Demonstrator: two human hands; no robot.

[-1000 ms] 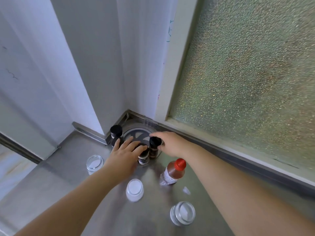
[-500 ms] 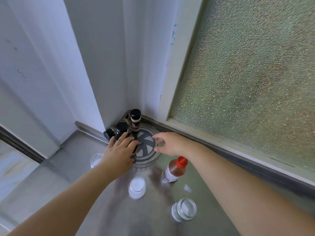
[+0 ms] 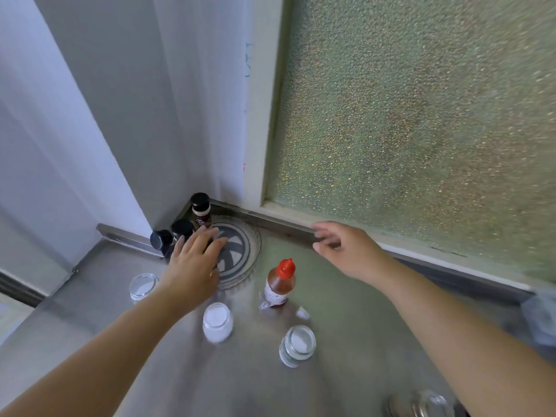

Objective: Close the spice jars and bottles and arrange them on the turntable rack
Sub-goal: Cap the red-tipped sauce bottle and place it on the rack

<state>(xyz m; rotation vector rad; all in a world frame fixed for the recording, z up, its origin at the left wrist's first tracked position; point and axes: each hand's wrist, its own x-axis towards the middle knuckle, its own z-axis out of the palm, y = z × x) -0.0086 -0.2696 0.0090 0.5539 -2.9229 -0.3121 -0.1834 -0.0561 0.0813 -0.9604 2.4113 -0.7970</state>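
With our left hand (image 3: pixel 192 266) spread flat over the turntable rack (image 3: pixel 240 251) and our right hand (image 3: pixel 346 251) open and empty, we judge the red-capped bottle (image 3: pixel 278 284) beside the rack light, slippery plastic, best gripped mid-body.

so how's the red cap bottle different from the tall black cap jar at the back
The red-capped bottle has a pointed red nozzle cap; the tall black-capped jar has a flat, round black cap. The bottle stands on the steel counter, off the turntable; the jar stands at the turntable's back edge, in the corner. The bottle shows reddish-brown contents; the jar shows a pale band above a dark label. Both are upright, capped, and untouched by either hand.
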